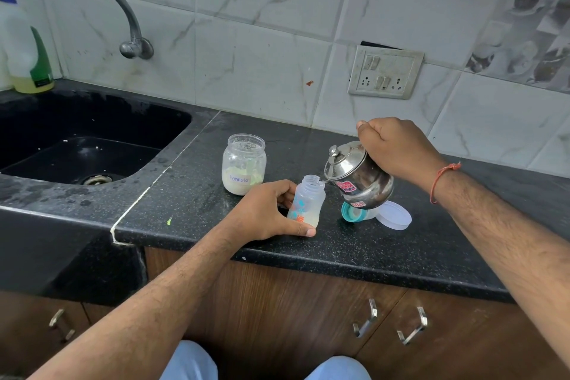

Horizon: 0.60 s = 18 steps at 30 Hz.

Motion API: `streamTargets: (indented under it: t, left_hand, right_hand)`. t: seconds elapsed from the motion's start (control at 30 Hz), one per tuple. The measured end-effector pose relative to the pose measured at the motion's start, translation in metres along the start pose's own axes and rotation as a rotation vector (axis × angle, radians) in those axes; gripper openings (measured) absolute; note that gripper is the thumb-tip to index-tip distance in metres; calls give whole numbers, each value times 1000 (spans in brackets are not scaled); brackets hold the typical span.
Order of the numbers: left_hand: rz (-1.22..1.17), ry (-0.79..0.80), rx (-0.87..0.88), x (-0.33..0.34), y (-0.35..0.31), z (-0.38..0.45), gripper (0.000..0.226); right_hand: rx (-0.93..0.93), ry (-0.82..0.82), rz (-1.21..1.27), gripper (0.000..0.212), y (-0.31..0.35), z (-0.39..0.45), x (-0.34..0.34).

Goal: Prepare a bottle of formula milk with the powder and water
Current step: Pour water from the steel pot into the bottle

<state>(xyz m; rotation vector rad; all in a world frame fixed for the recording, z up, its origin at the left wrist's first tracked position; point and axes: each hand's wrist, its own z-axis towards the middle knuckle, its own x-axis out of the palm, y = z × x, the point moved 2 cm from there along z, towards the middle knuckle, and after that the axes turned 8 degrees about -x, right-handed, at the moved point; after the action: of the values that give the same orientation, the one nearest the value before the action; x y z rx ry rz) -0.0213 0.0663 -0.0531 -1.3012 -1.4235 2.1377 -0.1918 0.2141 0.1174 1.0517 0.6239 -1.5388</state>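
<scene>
A clear baby bottle with blue and orange prints stands uncapped on the black counter, with pale liquid at its bottom. My left hand grips it from the left. My right hand holds a small steel kettle by its handle, tilted left, with its spout at the bottle's mouth. An open plastic jar labelled "Formula", about a third full of pale powder, stands behind the bottle on the left. The bottle's teal cap and a white lid lie under and behind the kettle.
A black sink with a wall tap fills the left. A detergent bottle stands at the far left corner. A switch and socket plate sits on the tiled wall. Cabinet handles hang below the counter edge.
</scene>
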Motion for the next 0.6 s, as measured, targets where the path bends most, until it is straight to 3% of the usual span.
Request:
streamTargets:
  t: [0.6]
  left_hand:
    - [-9, -5, 17, 0, 0, 0, 60]
  right_hand:
    - [-24, 35, -42, 54, 3, 6, -2]
